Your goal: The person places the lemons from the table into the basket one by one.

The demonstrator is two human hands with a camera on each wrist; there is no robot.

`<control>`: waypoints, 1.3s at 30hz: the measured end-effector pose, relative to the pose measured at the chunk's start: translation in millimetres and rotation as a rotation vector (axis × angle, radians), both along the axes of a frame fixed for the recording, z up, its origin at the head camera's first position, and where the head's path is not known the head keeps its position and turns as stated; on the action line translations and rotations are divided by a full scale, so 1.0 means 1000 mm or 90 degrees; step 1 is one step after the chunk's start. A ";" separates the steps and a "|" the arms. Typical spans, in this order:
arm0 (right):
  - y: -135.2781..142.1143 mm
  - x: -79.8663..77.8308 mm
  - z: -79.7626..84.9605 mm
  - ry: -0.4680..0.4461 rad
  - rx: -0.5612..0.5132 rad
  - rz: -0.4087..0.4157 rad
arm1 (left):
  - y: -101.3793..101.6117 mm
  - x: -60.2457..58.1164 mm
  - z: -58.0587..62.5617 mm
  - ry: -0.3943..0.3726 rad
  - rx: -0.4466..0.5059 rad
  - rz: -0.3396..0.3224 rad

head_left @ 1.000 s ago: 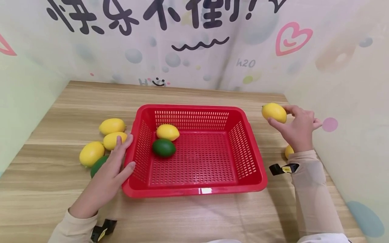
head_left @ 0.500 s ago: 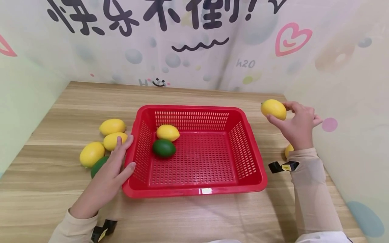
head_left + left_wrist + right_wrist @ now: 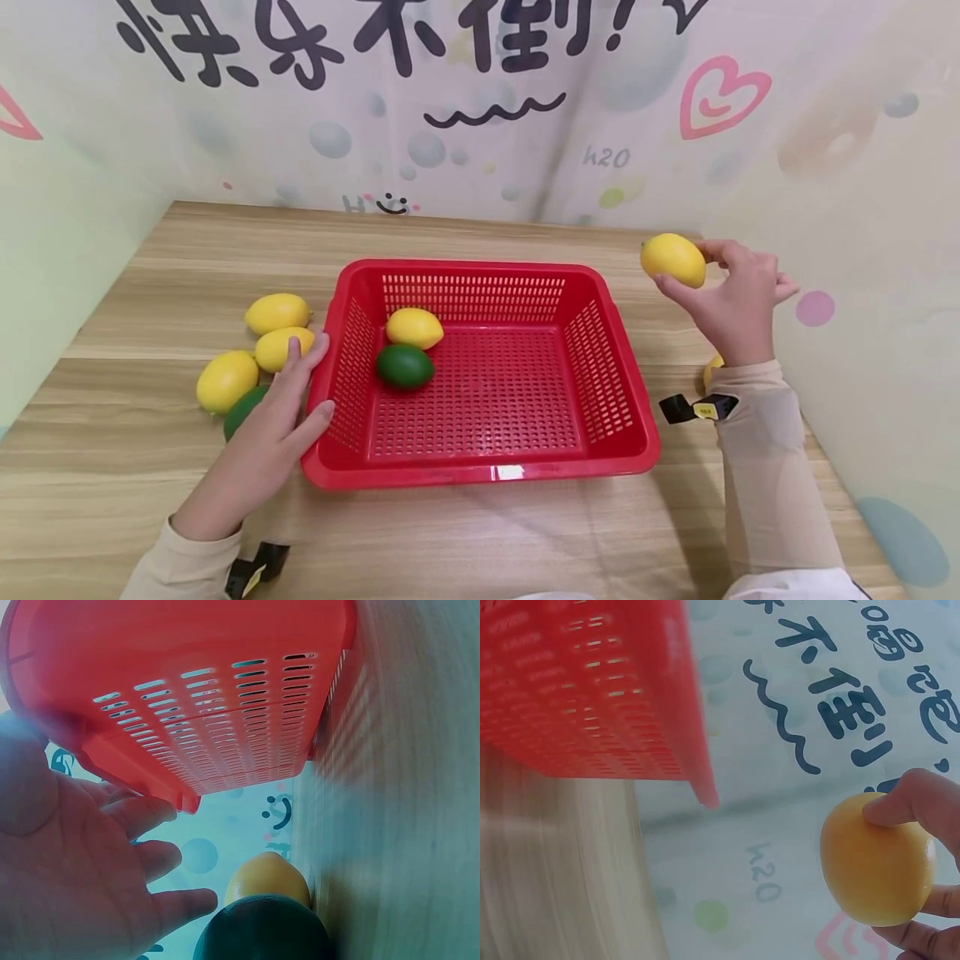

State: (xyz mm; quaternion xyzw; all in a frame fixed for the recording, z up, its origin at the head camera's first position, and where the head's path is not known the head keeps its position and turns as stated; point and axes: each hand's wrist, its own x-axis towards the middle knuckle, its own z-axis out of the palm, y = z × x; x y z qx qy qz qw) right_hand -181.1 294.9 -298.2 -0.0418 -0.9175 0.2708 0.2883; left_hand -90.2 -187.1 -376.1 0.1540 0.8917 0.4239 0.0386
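Raised off the table to the right of the red plastic basket (image 3: 480, 477), a lemon (image 3: 673, 260) is pinched between the thumb and fingers of my right hand (image 3: 738, 304). The right wrist view shows this lemon (image 3: 877, 859) from below, the thumb on its side. My left hand (image 3: 273, 429) rests on the basket's left rim with fingers mostly straight; in the left wrist view its fingers (image 3: 154, 817) reach the rim. Inside the basket, at the left, a yellow lemon (image 3: 415, 328) lies against a dark green lemon (image 3: 405, 367).
Left of the basket lie several yellow lemons (image 3: 227, 381) and a green fruit (image 3: 243, 410) partly hidden behind my left hand. Another yellow fruit (image 3: 712, 371) shows partly behind my right wrist. A printed wall sheet (image 3: 480, 150) borders the wooden table (image 3: 225, 229).
My right hand has risen slightly with the lemon, drifting a touch to the left. My left hand, the basket and the other fruit have stayed in place.
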 end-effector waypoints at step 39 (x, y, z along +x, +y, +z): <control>-0.035 -0.014 0.023 0.025 -0.032 0.042 | 0.000 0.000 0.000 -0.021 0.011 -0.003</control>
